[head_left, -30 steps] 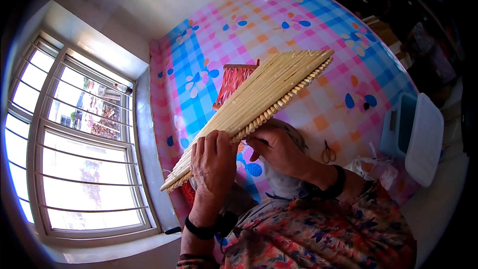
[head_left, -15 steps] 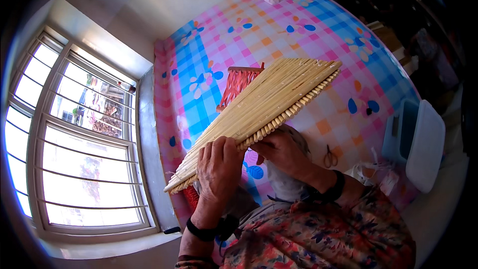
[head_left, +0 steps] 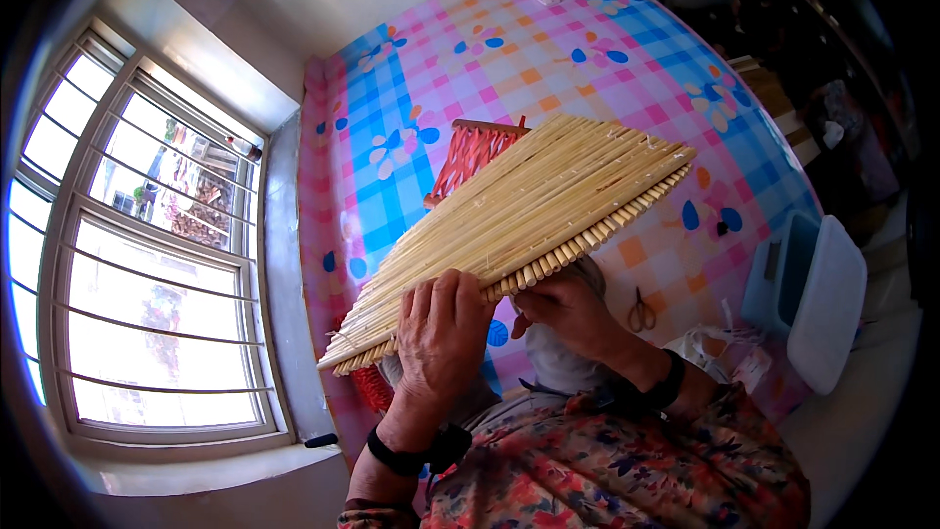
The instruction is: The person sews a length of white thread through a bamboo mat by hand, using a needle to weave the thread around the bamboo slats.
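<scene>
Above a bed spread with a pink and blue checked sheet (head_left: 607, 69), a flat mat of pale straight sticks (head_left: 529, 216) was held slanting, its stick ends showing as a row of round tips along the lower edge. Both hands gripped that lower edge: the left hand (head_left: 441, 333) was curled over it with fingers on top, closed on the sticks, and the right hand (head_left: 563, 309) was tucked under the edge, fingers bent around it. Behind the mat, a red woven frame (head_left: 470, 152) lay on the sheet. Small scissors (head_left: 641, 313) lay near the right wrist, a white lidded box (head_left: 818, 309) further right.
</scene>
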Motion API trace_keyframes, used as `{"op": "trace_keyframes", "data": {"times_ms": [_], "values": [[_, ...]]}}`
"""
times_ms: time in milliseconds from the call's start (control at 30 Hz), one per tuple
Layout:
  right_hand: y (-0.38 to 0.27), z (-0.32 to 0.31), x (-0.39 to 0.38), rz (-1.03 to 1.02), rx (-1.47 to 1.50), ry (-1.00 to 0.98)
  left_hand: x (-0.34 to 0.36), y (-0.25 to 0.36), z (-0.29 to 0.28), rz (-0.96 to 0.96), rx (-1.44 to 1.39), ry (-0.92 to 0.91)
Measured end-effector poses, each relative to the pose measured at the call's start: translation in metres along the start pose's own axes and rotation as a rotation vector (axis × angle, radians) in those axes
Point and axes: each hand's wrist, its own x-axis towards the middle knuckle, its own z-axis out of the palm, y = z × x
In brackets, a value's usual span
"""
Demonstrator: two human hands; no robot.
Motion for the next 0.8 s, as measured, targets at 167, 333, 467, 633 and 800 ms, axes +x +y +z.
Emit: {"op": "trace_keyframes", "data": {"times_ms": [167, 333, 467, 633, 800], "values": [[0.005, -0.009, -0.004, 0.024, 0.028, -0.042, 0.000, 0.005, -0.002, 0.002, 0.002, -0.010], [0.003, -0.013, -0.006, 0.004, -0.032, -0.028, 0.001, 0.004, -0.002, -0.002, -0.016, 0.001], [0.003, -0.019, 0.001, -0.277, -0.289, -0.018, 0.002, 0.006, -0.004, -0.026, -0.043, 0.015], [0.005, -0.020, 0.004, -0.421, -0.462, 0.018, 0.001, 0.004, -0.006, 0.031, -0.093, 0.038], [0.007, -0.009, -0.004, -0.199, -0.314, 0.014, -0.005, 0.000, -0.009, 0.067, -0.113, 0.047]]}}
